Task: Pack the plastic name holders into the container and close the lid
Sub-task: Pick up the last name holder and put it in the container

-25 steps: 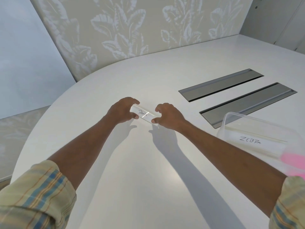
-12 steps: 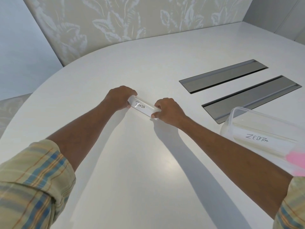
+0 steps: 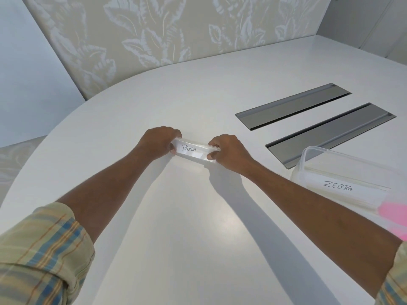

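Since a second ago the PANDA name holder (image 3: 195,150) has tilted up so its label faces the camera, and both hands have tightened on its ends. The left hand (image 3: 159,142) curls closed around the holder's 9 o'clock end, the right hand (image 3: 228,150) around its 3 o'clock end, holding it just above the white counter (image 3: 187,227). At 4 o'clock from the hands, the clear container (image 3: 312,155) sits on the counter with the ZEBRA name holder (image 3: 339,187) inside. Something pink and blurred (image 3: 394,214) lies at its near end.
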`<state>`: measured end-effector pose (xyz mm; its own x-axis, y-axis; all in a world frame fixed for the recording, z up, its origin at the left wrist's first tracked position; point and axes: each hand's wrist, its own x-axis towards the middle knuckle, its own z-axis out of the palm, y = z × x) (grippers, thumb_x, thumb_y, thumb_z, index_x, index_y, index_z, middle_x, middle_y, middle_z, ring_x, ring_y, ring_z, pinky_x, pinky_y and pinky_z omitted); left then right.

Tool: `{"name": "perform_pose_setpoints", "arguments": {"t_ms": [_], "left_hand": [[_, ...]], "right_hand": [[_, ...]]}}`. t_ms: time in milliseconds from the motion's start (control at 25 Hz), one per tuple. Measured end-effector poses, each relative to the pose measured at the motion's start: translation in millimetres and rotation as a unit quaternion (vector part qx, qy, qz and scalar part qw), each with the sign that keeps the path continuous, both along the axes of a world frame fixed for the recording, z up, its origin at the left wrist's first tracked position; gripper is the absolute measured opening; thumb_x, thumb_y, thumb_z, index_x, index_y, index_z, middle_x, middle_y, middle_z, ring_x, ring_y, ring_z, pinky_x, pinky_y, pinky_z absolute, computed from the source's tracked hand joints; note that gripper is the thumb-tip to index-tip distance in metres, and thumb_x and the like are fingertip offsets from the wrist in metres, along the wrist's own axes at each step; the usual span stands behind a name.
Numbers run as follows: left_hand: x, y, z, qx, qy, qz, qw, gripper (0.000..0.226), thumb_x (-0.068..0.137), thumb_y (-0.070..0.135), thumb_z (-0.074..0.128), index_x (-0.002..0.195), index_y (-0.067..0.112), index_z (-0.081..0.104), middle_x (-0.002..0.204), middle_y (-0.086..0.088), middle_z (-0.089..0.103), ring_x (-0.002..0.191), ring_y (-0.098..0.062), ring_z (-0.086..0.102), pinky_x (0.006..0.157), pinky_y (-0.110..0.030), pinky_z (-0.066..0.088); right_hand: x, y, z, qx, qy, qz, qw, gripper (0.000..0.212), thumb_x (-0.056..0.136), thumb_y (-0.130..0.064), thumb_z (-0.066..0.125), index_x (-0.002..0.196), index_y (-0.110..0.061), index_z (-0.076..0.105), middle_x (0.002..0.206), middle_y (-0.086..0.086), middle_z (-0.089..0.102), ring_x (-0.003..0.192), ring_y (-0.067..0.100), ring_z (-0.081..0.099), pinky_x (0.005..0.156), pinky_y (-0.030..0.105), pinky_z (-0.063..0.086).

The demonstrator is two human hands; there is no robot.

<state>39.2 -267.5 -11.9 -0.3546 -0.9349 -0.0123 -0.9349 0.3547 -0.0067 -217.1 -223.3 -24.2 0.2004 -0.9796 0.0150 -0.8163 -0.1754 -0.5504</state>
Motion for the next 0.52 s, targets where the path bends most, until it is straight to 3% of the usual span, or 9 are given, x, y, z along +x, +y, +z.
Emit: {"name": "perform_pose_setpoints", "arguments": {"t_ms": [280,520], "left_hand": [[-11.7,27.7,33.3,-0.021,0.018,-0.026,0.999,0.036,0.089,0.015,0.068,0.123,0.029,0.069,0.113,0.009,0.073,0.114,-0.021,0.064,0.086,-0.037,0.054],[-38.6,53.8,72.3,-0.056,0.023,-0.065,0.996,0.029,0.088,0.016,0.067,0.113,0.031,0.071,0.104,0.01,0.073,0.106,-0.02,0.065,0.08,-0.036,0.054]], "right_hand": [[-26.7,19.5,31.0,-0.017,-0.017,0.0,1.0,0.019,0.082,-0.015,0.079,0.1,-0.017,0.075,0.097,-0.002,0.072,0.087,0.021,0.067,0.075,0.044,0.058],[-64.3,46.2,67.6,-0.045,-0.016,-0.007,0.999,0.023,0.08,-0.018,0.082,0.102,-0.018,0.076,0.091,-0.004,0.073,0.083,0.021,0.069,0.073,0.04,0.057]]}}
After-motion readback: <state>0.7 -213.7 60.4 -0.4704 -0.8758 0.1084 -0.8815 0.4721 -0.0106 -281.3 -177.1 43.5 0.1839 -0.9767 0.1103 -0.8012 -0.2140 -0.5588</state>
